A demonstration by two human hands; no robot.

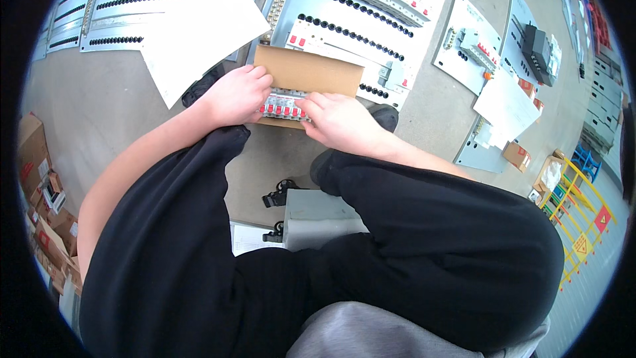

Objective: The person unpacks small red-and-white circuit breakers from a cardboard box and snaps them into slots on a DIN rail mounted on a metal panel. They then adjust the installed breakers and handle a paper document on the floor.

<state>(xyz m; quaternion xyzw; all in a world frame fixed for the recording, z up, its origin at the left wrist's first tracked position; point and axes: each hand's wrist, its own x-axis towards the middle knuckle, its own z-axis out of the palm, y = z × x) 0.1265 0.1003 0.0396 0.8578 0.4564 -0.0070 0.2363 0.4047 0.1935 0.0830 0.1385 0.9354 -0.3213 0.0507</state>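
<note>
Between my knees is a cardboard box point(311, 71) with its brown flap standing up on the far side. Inside sits a row of white circuit breakers point(283, 109) with red toggles, packed side by side. My left hand point(240, 96) is closed around the left end of the row, against the box's edge. From the right, my right hand point(341, 119) grips the other end with bent fingers, thumb on the near side. Both hands partly cover the breakers, and some fingertips are hidden.
Ahead lies a grey mounting panel point(344, 10) with breaker rows and black grommets. White paper point(205, 33) covers part of the left panels. Smaller panels point(467, 43) and another sheet point(507, 109) lie right. Below me is a grey stool or box point(324, 209); cartons point(53, 232) stand left.
</note>
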